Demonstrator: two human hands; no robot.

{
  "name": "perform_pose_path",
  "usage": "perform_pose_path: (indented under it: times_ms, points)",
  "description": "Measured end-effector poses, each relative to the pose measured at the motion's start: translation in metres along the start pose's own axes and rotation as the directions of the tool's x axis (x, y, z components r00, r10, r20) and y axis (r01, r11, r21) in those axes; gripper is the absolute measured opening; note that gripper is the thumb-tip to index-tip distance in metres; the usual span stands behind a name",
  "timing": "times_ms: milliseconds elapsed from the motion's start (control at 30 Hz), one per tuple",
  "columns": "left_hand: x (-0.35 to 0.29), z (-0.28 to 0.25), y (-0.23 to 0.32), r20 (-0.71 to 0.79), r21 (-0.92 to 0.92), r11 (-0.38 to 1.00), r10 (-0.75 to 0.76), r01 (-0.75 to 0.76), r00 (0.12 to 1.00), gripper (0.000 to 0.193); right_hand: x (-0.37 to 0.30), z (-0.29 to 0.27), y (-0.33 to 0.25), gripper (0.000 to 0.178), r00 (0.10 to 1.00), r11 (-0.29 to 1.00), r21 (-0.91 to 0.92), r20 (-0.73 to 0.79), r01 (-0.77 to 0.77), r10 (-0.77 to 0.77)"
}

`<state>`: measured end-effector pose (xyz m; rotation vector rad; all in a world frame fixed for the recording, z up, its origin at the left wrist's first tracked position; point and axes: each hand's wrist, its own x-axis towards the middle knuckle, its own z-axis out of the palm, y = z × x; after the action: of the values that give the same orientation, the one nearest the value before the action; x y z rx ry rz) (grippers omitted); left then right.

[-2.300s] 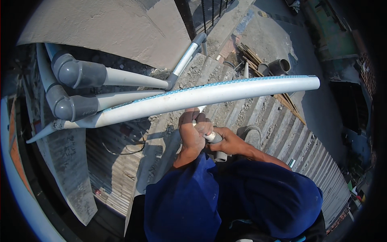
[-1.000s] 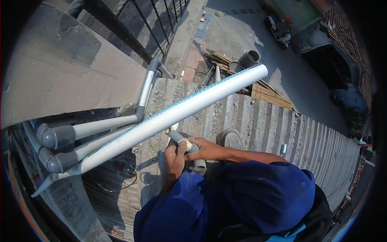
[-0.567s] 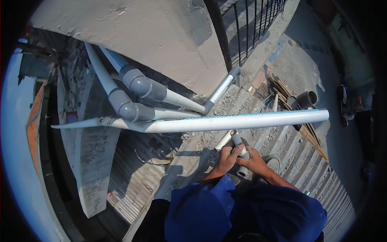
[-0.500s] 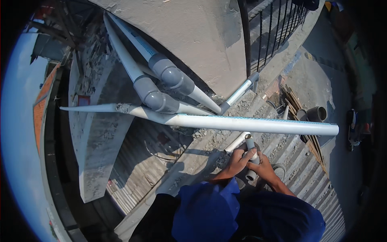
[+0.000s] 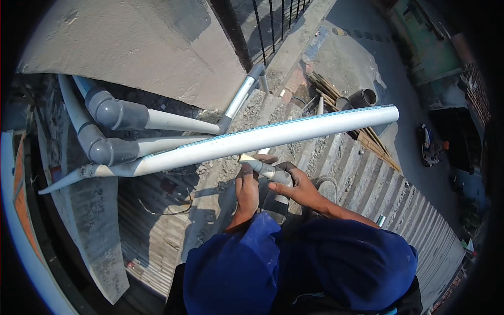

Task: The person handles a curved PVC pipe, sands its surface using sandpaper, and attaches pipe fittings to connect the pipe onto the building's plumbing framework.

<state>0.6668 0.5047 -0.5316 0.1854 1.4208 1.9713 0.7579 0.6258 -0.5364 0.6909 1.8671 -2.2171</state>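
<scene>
Tipped further leftward than moments ago, a short pipe [image 5: 256, 166] now shows its open end beside the thumb of the left hand [image 5: 247, 193], fingers curled about it; the right hand [image 5: 299, 188] clasps the grey fitting [image 5: 282, 176], this side of a long white pipe [image 5: 273, 134].

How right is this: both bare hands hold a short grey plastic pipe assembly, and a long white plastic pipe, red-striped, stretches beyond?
In the head view, the stripe on the long white plastic pipe is blue, not red. That pipe does stretch beyond the left hand and right hand, which hold the short grey plastic pipe assembly.
</scene>
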Motion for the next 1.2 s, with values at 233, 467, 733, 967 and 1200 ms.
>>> perform_pose_path:
  times_ms: [233, 467, 733, 967, 1200]
  points:
    - [-0.004, 0.0, -0.003, -0.037, -0.099, 0.994, 0.043, -0.046, 0.998, 0.05, -0.005, 0.0, 0.003, 0.049, 0.992, 0.991, 0.07, -0.068, 0.115, -0.11]
    - [-0.003, -0.01, 0.008, 0.07, 0.301, 0.936, 0.172, -0.185, 0.983, 0.047, 0.0, -0.011, 0.014, 0.046, 0.994, 0.921, 0.38, -0.094, 0.084, -0.052]
    - [0.009, 0.02, 0.036, 0.217, 0.509, 0.847, 0.043, -0.151, 0.975, 0.047, -0.019, -0.102, 0.004, 0.031, 0.92, 0.841, 0.502, -0.392, 0.204, 0.012]
    - [0.006, 0.085, 0.147, 0.792, 0.414, 0.431, 0.265, -0.802, 0.551, 0.025, -0.089, -0.209, -0.045, 0.033, 0.605, 0.817, 0.159, -0.751, 0.554, -0.264]
    - [0.064, 0.164, 0.147, 0.827, 0.562, -0.15, 0.072, -0.813, 0.558, 0.048, -0.097, -0.209, -0.057, 0.035, 0.612, 0.797, 0.094, -0.696, 0.596, -0.375]
